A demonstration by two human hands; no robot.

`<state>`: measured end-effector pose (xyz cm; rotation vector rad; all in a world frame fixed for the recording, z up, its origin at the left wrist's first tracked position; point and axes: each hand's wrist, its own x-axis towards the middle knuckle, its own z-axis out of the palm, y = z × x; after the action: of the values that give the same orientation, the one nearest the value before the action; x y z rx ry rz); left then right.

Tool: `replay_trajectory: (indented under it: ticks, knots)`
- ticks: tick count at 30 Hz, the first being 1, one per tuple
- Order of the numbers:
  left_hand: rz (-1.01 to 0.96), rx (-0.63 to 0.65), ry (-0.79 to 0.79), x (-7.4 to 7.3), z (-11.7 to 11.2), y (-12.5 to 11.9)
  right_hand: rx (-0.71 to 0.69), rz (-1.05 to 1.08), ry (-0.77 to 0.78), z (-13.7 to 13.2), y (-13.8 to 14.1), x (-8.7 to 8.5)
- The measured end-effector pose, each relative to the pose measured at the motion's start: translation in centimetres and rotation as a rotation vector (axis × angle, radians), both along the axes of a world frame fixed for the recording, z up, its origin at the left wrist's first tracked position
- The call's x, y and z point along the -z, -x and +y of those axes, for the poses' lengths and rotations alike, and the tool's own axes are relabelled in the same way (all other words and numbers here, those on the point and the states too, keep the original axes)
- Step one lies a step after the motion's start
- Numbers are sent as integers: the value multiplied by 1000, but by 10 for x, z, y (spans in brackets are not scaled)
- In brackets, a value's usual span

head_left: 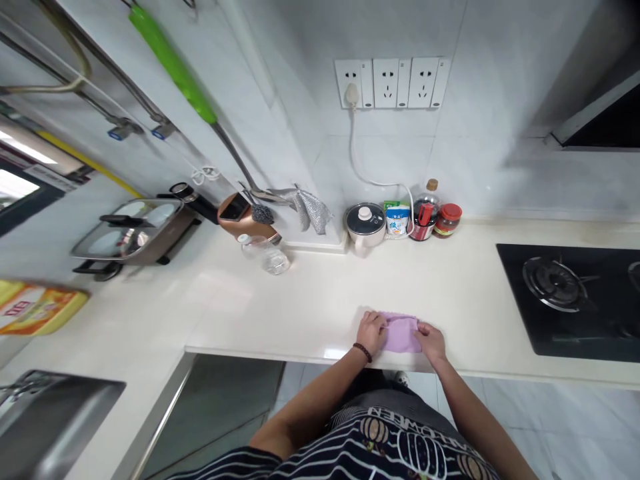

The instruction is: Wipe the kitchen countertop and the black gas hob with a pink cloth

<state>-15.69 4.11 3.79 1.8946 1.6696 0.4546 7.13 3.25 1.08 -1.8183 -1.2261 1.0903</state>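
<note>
A small purple cloth (401,335) lies on the white countertop close to its front edge. My left hand (371,331), with a dark bead bracelet at the wrist, grips the cloth's left side with curled fingers. On the opposite side, my right hand (431,341) pinches the right edge between thumb and fingers. The cloth is spread fairly flat between both hands, and parts of its side edges are hidden under the fingers.
Behind stand a small electric pot (366,225), a sauce bottle (427,200) and a red-lidded jar (447,220). A gas stove (585,333) is at right. Leftward are a clear plastic bottle (265,253), an electric pan (135,230) and a sink (65,427).
</note>
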Motion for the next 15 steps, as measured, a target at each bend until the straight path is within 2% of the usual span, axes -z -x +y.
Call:
replay_trajectory:
  ticks: [3, 6, 8, 11, 13, 15]
  knots:
    - [-162, 16, 5, 4, -15, 10, -17, 46, 28, -9, -2, -8]
    - [-323, -19, 123, 9, -34, 20, -41, 185, 134, -34, -10, -19]
    - [-422, -59, 172, 5, -37, 22, -41, 314, 188, -45, -13, -29]
    - [-542, -94, 68, -19, -18, 18, 5, 440, 147, -35, -14, -53]
    - [-603, -76, -104, -47, 7, 13, 66, 486, 38, -15, -13, -74]
    - [-655, -15, -307, -75, 33, 10, 96, 512, -134, 8, -14, -95]
